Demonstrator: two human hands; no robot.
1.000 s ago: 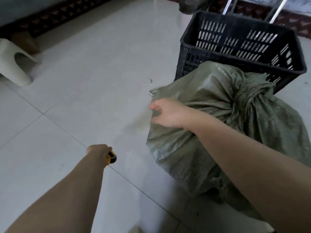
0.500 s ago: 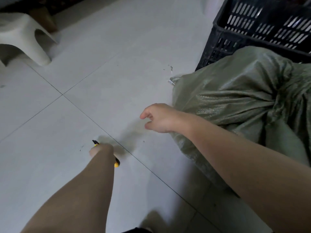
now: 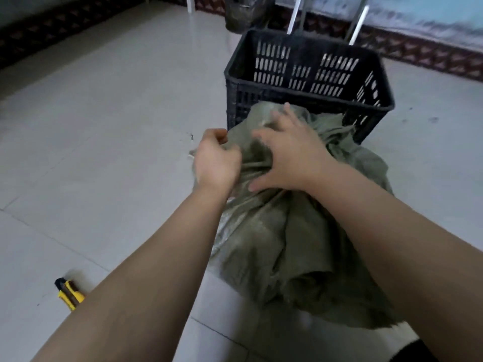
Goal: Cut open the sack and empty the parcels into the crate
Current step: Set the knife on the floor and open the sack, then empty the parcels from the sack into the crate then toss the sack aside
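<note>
A full green woven sack (image 3: 285,244) lies on the tiled floor against the near wall of a black slatted crate (image 3: 308,74), which looks empty. My left hand (image 3: 217,160) grips a bunch of the sack's fabric at its left upper edge, fingers curled. My right hand (image 3: 290,152) lies spread on top of the sack with fingers straight, pressing the cloth. A yellow and black utility knife (image 3: 68,293) lies on the floor at the lower left, partly hidden behind my left forearm. No parcels are visible.
White metal legs (image 3: 359,22) and a dark bag (image 3: 243,14) stand behind the crate by the patterned skirting. Pale tiled floor (image 3: 104,126) stretches to the left and far right.
My left hand has put the knife down on the floor and moved up to grip the sack. My right hand has moved onto the sack's top. The view has swung back to the crate.
</note>
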